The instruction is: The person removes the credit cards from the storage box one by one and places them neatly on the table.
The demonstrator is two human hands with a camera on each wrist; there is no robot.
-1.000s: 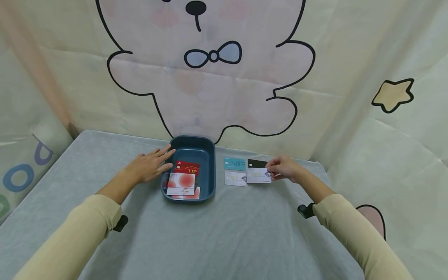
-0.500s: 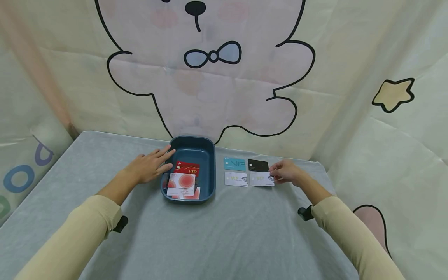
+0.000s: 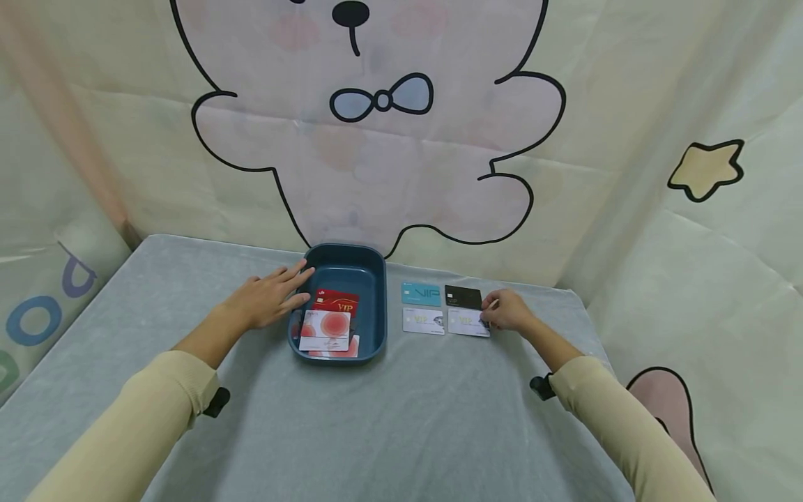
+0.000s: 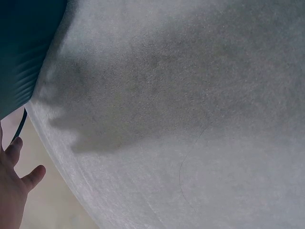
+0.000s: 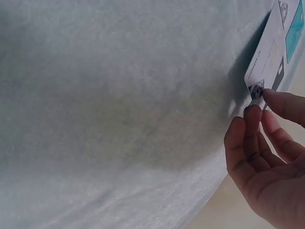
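Observation:
My right hand [image 3: 507,310] pinches the right-hand edge of a white VIP card [image 3: 464,322] between thumb and fingers. In the right wrist view, its thumb [image 5: 286,106] lies over the card's patterned corner and the near side stands a little off the cloth. A black card [image 3: 463,296] lies just behind it. To the left are a second white VIP card [image 3: 423,321] and a teal VIP card [image 3: 420,293]. My left hand [image 3: 266,296] rests with spread fingers on the left rim of a dark blue tray [image 3: 379,307].
Inside the tray lie a red VIP card [image 3: 335,300] and overlapping white-and-red cards [image 3: 324,330] below it. A grey-blue cloth [image 3: 376,432] covers the table. Behind the table's back edge hangs a fabric backdrop [image 3: 401,174] with a cartoon animal.
The white card in my right hand has come down and slightly right, off the black card, to beside the other white card. My left hand stays on the tray.

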